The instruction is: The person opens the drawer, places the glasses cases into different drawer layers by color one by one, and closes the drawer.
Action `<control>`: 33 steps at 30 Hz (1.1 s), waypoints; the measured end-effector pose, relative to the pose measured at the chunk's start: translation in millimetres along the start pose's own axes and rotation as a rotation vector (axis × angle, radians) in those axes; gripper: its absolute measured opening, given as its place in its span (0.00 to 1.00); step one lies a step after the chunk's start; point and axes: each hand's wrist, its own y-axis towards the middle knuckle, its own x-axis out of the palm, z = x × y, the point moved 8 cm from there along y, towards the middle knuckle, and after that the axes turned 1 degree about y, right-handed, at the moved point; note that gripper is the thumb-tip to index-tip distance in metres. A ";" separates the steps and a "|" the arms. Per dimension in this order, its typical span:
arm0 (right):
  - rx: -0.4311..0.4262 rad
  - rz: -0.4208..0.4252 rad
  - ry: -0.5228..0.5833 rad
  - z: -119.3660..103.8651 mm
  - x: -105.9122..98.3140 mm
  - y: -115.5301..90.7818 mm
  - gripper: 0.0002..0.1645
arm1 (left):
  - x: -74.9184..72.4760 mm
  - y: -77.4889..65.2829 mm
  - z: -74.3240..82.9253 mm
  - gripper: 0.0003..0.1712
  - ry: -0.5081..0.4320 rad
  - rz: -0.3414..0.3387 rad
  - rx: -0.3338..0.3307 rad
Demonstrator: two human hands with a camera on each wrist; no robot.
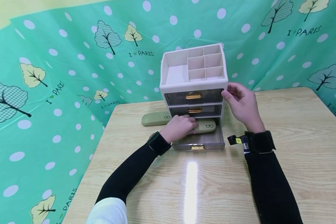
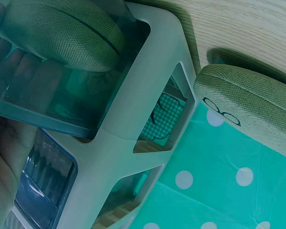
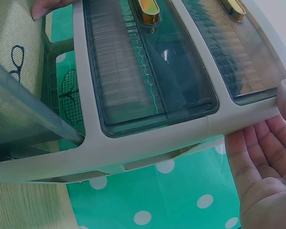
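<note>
A white desktop organizer (image 1: 194,85) with dark see-through drawers stands toward the back of the table. Its bottom drawer (image 1: 212,146) is pulled out; the two above are closed. My left hand (image 1: 179,127) reaches over that drawer and grips a green fabric glasses case (image 1: 209,125) printed with a glasses outline. In the left wrist view the case (image 2: 62,38) shows through the tinted drawer. My right hand (image 1: 242,104) holds the organizer's upper right side, its thumb on the front edge and fingers along the side wall, as the right wrist view also shows.
A second green glasses case (image 1: 154,119) lies on the wooden table (image 1: 123,174), left of the organizer. The organizer's top has open compartments (image 1: 196,63). Behind the table hangs a green dotted cloth (image 1: 106,84).
</note>
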 end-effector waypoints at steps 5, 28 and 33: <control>0.001 0.000 -0.007 -0.8 0.0 0.3 0.21 | 0.9 2.2 -0.7 0.10 0.020 -0.015 -0.001; 0.009 -0.003 -0.011 -0.1 0.3 -0.6 0.21 | 2.2 6.9 -0.9 0.08 0.046 -0.050 -0.041; 0.007 -0.002 -0.008 0.4 0.1 -0.6 0.21 | 3.5 6.8 -0.2 0.08 0.060 -0.051 -0.050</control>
